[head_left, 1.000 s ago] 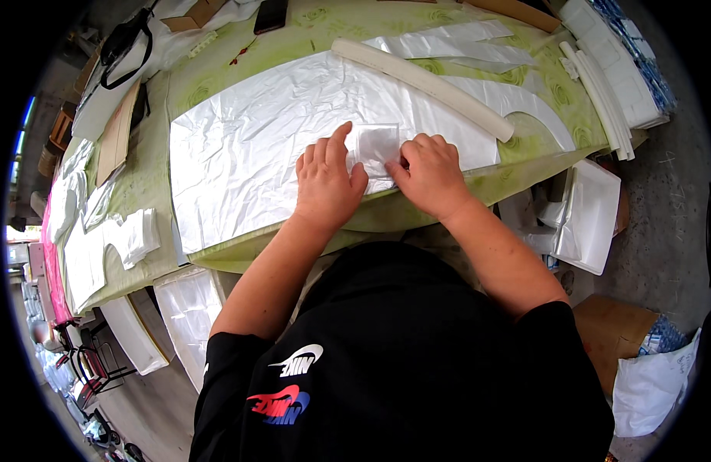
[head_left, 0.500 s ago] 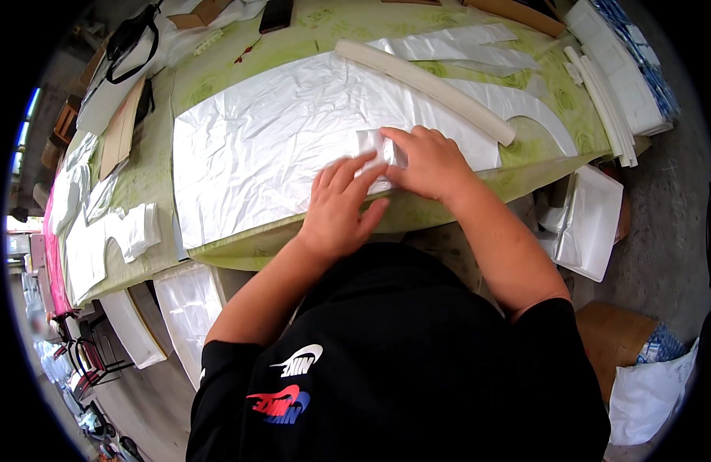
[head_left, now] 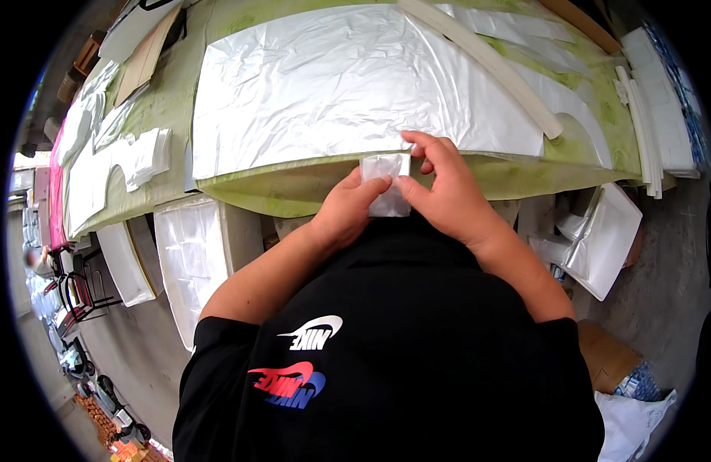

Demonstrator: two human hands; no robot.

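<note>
A small, flat, shiny plastic bag, whitish and see-through, is held up off the table at its front edge. My left hand grips its left side, thumb across the face and fingers behind. On the right side, my right hand has its thumb against the bag. Its index finger is raised and bent near the bag's top corner, while the other fingers curl inward, partly hidden. Beyond both hands lies a wide, wrinkled sheet of white plastic film on the table.
A long pale tube lies slantwise over the film on the green patterned tablecloth. Stacked white plastic pieces are at left. White bins stand below the table, with another white bin at right.
Both hands have come back from the film to the table's front edge, lifting the small bag. My left hand has closed on it. The view has tilted downward.
</note>
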